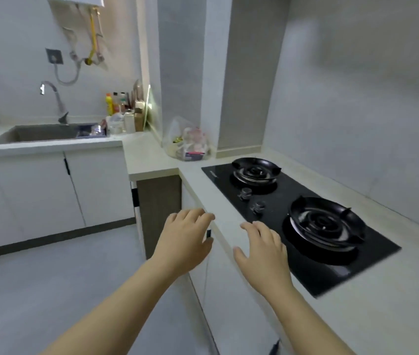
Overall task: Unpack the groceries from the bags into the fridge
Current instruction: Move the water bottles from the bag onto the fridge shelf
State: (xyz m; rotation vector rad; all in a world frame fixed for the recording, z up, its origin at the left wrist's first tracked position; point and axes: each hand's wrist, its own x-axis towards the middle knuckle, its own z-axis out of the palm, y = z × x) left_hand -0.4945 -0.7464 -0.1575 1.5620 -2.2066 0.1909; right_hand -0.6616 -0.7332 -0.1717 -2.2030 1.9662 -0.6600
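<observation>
Both arms reach forward from the bottom of the view, palms down. The left hand (185, 237) hangs in front of the edge of the worktop (152, 160), above the cupboard fronts, with its fingers loosely spread and nothing in it. The right hand (262, 249) is over the front strip of the worktop, just beside the near corner of the black gas hob (303, 254), fingers relaxed and also free; whether it touches the surface I cannot tell.

The grocery bag (188, 142), a clear plastic one with packets inside, stands on the worktop in the far corner against the grey pillar, just behind the hob's far burner and well apart from both hands. Its contents are too blurred to name.

To the left, the worktop carries a sink (44, 133) with a curved tap (54, 98) behind it. A cluster of bottles (116, 103) and containers stands at the sink's right end, near the wall. White cupboards (37, 193) run below the sink.
</observation>
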